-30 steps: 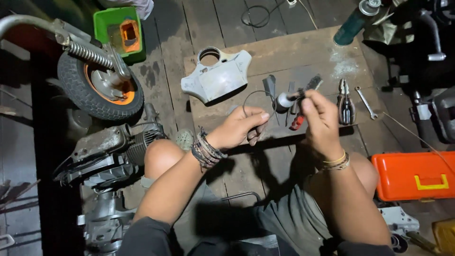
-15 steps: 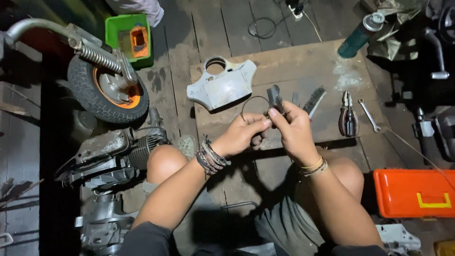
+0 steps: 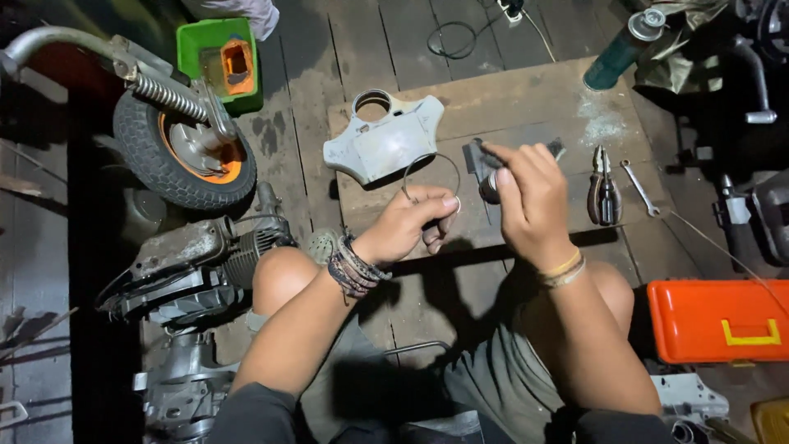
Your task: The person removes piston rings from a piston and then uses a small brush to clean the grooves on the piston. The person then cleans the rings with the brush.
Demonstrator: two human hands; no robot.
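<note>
Since half a second ago both hands have drifted apart a little and the view has tilted, so the wooden board (image 3: 526, 99) now sits higher and the thin wire ring (image 3: 431, 174) shows clear above the knuckles instead of being crowded between the fists. I read that as the ring being opened out for handling, not set down.

My left hand (image 3: 411, 222) is curled closed, pinching the lower edge of the wire ring between thumb and fingers. My right hand (image 3: 530, 197) is clamped around a small dark cylindrical part (image 3: 488, 187), the forefinger stretched out over a flat dark metal piece (image 3: 475, 153) that it touches; what exactly that piece is I cannot tell. The two hands are near each other but not touching, and the ring stands just above the board, held in the air.

Materials are mostly worn metal. The ring is fine, springy-looking steel, round and bare. Just beyond it lies a pale grey moulded cover (image 3: 380, 145) with a round hole, smooth and scuffed. Pliers (image 3: 602, 187) with dark grips and a slim spanner (image 3: 639, 187) rest to the right on the board. A knobbly rubber tyre on an orange rim (image 3: 182, 156) stands to the left, and a glossy orange plastic toolbox (image 3: 717, 319) sits by my right knee.
</note>
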